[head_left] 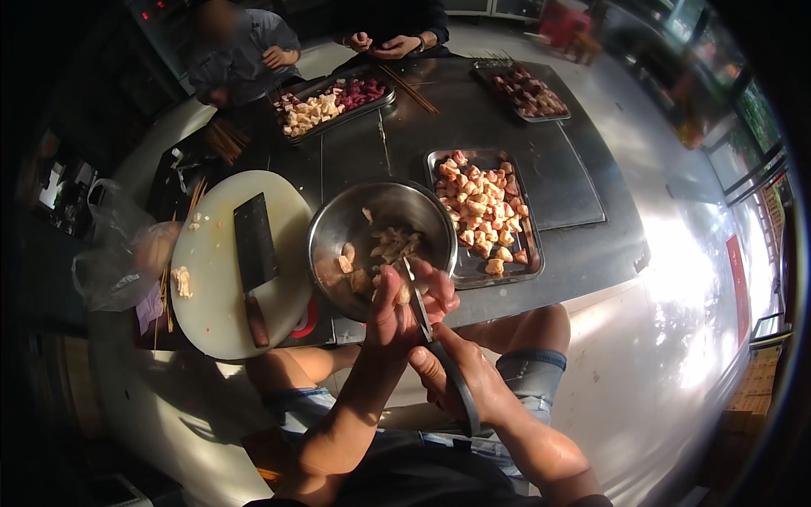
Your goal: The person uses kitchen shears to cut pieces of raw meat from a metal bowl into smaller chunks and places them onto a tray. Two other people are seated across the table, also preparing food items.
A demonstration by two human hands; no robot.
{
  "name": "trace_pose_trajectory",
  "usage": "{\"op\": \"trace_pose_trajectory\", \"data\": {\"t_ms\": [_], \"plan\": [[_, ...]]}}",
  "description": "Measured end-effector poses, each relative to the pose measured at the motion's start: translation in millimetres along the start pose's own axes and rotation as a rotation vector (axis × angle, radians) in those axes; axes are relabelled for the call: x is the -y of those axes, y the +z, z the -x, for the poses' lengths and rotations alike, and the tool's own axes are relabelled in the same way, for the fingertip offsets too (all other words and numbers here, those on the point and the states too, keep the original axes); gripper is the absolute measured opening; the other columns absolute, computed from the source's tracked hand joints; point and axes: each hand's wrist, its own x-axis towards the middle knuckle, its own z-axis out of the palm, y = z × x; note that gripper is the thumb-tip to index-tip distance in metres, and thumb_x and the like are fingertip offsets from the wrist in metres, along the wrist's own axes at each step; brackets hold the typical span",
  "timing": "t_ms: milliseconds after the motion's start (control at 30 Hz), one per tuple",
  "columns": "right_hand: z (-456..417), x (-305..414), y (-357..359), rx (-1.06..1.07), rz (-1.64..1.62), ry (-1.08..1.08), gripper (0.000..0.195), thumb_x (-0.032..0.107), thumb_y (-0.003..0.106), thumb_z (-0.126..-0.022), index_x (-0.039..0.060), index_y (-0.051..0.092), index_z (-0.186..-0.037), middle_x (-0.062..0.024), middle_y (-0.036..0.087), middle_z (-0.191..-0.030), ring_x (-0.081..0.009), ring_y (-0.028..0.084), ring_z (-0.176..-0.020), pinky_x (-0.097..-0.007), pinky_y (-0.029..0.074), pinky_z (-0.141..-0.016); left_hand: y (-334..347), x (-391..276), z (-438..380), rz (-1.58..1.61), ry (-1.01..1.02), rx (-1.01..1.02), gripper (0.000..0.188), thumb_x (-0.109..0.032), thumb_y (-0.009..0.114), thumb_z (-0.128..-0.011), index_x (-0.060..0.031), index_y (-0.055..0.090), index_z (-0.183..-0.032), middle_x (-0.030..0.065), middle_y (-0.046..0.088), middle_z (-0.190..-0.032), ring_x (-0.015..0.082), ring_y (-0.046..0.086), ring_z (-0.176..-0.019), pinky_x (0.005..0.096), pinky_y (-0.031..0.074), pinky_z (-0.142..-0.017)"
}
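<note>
My right hand (466,374) grips a pair of scissors (419,312) by its dark handles, the metal blades pointing up and away from me. Just beyond the blades, my left hand (396,310) is cupped palm up and holds a small pale piece of meat (403,293). Both hands are at the near rim of a stainless steel bowl (329,222), which has several raw meat pieces (396,244) at its bottom. To the right of the bowl stands a metal tray (535,253) heaped with small chunks of raw poultry (485,203).
On the left, a cleaver (255,244) lies on a round white cutting board (209,304), with a plastic bag (117,253) beside it. Farther back are a tray of diced meat (332,104), bamboo skewers (408,89) and a tray of skewered meat (532,92). Two people (396,44) sit across the table.
</note>
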Motion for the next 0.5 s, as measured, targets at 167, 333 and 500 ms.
{"op": "trace_pose_trajectory", "data": {"t_ms": [167,333,500], "plan": [[-0.8,2.5,-6.9,0.052,-0.018,-0.005,0.055,0.051,0.053,-0.094,-0.0018,0.049,-0.109,-0.005,0.055,-0.062,-0.0149,0.058,-0.057,-0.0287,0.046,-0.054,0.4,-3.4,-0.5,-0.027,-0.054,0.02,0.051,-0.057,0.045,-0.095,-0.0079,0.059,-0.094,0.01,0.064,-0.084,0.0219,0.055,-0.084,0.0369,0.041,-0.077],[-1.0,5.5,-11.0,0.103,-0.024,0.0,0.056,0.052,0.051,-0.095,-0.003,0.047,-0.109,-0.0054,0.055,-0.063,-0.0143,0.057,-0.057,-0.0285,0.046,-0.054,-2.8,-3.0,0.2,-0.083,-0.069,0.057,0.051,-0.055,0.043,-0.096,-0.0067,0.059,-0.093,0.0108,0.063,-0.082,0.0235,0.055,-0.084,0.0371,0.042,-0.076],[-1.7,-10.2,-3.6,0.084,-0.092,-0.026,0.054,0.048,0.046,-0.098,-0.0041,0.047,-0.11,-0.006,0.055,-0.063,-0.0151,0.057,-0.057,-0.0291,0.046,-0.054,-2.7,-0.6,0.3,-0.081,-0.065,0.033,0.051,-0.054,0.043,-0.097,-0.0058,0.059,-0.093,0.0118,0.063,-0.083,0.0243,0.056,-0.083,0.0376,0.042,-0.076]]}}
